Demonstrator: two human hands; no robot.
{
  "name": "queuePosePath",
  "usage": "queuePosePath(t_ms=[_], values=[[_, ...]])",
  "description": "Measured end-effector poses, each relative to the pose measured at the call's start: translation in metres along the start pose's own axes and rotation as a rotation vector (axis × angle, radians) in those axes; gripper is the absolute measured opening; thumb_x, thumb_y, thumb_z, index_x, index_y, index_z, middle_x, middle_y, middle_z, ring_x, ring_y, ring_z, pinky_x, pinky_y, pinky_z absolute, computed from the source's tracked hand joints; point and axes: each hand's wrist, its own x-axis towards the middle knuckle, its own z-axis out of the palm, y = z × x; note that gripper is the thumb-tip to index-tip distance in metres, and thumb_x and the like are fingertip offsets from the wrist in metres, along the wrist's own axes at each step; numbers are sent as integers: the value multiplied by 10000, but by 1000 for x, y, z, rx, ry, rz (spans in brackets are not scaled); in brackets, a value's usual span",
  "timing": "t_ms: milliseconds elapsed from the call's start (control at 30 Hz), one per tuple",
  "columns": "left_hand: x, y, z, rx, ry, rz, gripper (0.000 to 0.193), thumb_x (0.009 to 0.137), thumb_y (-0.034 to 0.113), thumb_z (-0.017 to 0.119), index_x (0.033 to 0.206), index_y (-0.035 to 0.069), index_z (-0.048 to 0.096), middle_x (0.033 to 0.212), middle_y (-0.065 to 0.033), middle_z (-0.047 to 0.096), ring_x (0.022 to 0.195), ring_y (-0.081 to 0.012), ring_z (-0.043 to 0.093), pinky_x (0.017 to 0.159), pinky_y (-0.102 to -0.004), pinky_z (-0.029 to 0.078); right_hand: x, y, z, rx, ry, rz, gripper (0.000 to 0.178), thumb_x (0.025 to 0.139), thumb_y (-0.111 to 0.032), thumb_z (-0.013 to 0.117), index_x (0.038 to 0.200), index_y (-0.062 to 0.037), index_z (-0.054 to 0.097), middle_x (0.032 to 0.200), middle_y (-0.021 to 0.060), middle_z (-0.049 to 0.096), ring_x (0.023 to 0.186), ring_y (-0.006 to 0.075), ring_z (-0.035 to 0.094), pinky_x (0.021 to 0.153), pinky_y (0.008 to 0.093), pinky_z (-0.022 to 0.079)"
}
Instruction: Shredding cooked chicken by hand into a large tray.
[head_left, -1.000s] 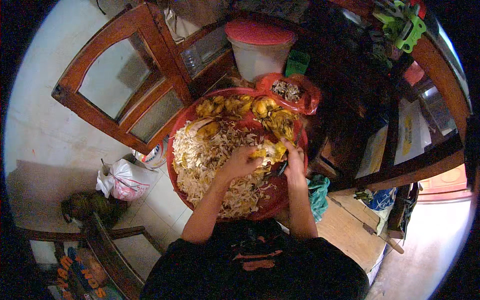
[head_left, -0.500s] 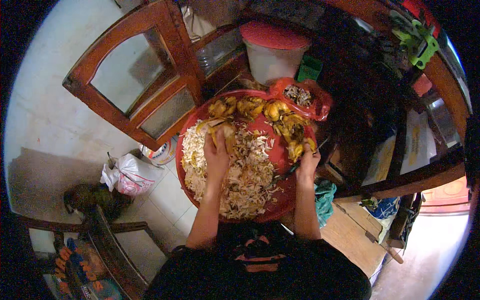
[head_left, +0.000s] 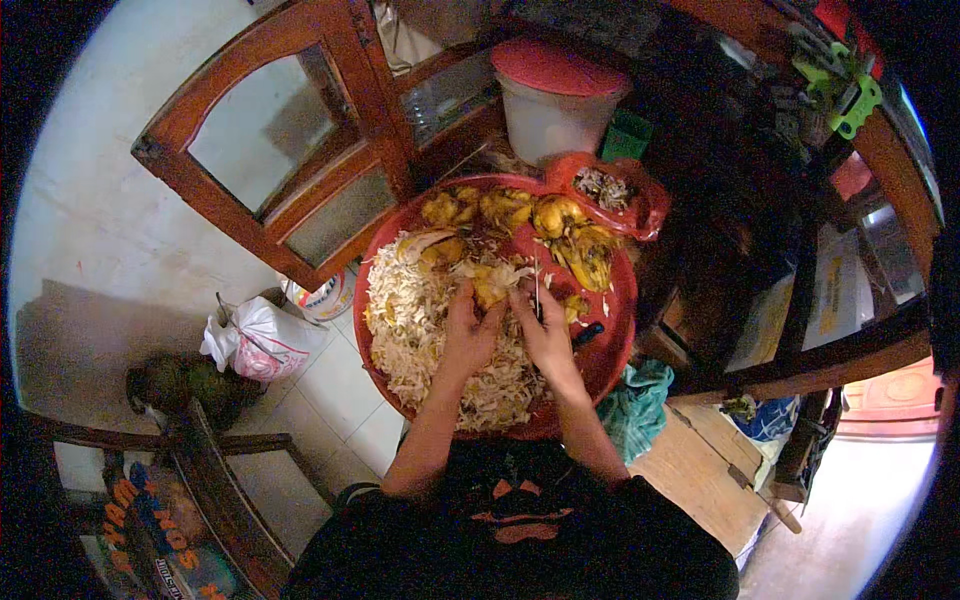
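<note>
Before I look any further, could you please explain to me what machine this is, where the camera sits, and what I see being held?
There is no machine: these are a person's bare left hand and right hand. The view comes from a camera worn on the head, looking down; its wide lens bends straight edges. Below is a round red tray. It carries a heap of pale shreds, perhaps meat, with yellow-brown pieces along its far side. The fingers of both hands meet at a yellowish piece, apparently held between them. Beyond stands a white tub with a red lid.
</note>
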Motion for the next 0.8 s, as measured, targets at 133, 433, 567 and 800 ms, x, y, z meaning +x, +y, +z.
queuePosePath(t_ms=[133,433,567,800], values=[[4,21,-2,-187,164,-155,323,888,73,494,1192,7,406,1069,-78,545,961,-137,517,822,-251,411,-14,36,17,169,67,172,156,862,-76,542,1007,-21,529,852,22,549,809,95,487,743,230,401],[-5,-22,-13,31,70,79,486,871,106,477,1293,-24,274,1210,-175,434,1129,-282,410,974,-344,302,-14,-20,6,1023,-124,936,197,865,-293,522,929,-109,550,524,-10,438,400,117,398,472,290,371],[-24,-44,-16,73,12,-87,616,853,159,491,1346,-38,180,1264,-239,361,1206,-361,308,1033,-376,213,-19,-6,5,1048,-150,1037,180,861,-232,511,935,-70,537,472,-1,398,378,110,355,419,246,304],[-25,-2,-24,-167,70,-366,399,882,165,451,1250,24,383,1184,-138,474,1081,-260,471,917,-368,390,-36,0,25,763,-64,867,202,821,-92,577,1008,-38,526,770,57,586,451,87,422,424,222,336]])
